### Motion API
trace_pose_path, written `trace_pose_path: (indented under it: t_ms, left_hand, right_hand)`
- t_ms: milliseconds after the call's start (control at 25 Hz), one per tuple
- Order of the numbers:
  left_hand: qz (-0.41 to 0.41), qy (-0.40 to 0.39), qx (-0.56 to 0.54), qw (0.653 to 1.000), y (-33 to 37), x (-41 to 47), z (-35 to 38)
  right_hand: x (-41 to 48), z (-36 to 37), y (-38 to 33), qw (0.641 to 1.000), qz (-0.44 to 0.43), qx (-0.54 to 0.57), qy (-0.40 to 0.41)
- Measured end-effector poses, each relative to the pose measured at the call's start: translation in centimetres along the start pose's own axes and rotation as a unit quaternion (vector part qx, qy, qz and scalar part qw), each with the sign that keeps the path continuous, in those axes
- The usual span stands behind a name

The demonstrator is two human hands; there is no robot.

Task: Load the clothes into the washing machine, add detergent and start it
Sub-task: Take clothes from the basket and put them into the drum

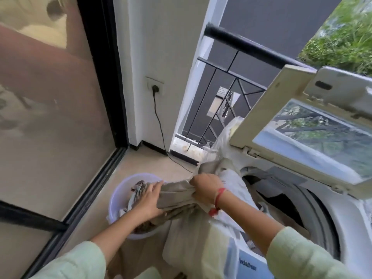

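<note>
Beige, soft and limp, the cloth (177, 193) is bunched just left of the washing machine (350, 228), over the basin (120, 188) beside it. On the right hand (207, 186) the fingers (195, 183) clench a gathered fold. The left hand (148, 200) seems to grip the trailing end. It looks light and floppy, best held by the bunches.

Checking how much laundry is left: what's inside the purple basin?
Crumpled patterned clothes lie in the purple basin. The left hand and the beige garment cover much of it, so the amount left and the bottom cannot be seen.
</note>
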State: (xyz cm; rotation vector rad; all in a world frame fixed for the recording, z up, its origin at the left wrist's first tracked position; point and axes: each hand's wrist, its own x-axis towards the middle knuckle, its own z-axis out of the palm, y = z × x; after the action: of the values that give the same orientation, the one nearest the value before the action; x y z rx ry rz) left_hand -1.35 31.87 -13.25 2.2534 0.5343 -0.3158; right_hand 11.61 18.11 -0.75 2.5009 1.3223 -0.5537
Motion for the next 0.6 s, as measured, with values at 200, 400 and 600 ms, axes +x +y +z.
trace_pose_path:
  t_ms: [200,400,600]
  left_hand:
    - [0.071,0.055,-0.075,0.993,5.6,0.9,-0.4]
    - [0.158,0.229,-0.248,0.928,12.8,1.4,-1.9]
    - [0.289,0.333,-0.243,0.864,21.8,0.5,-6.9]
  right_hand:
    - [-8.0,-8.0,4.4,0.961,0.024,0.080,0.263]
    - [-14.8,-4.9,10.7,0.869,0.098,0.174,0.453]
    - [-20.8,-5.3,14.9,0.780,0.115,0.066,0.612]
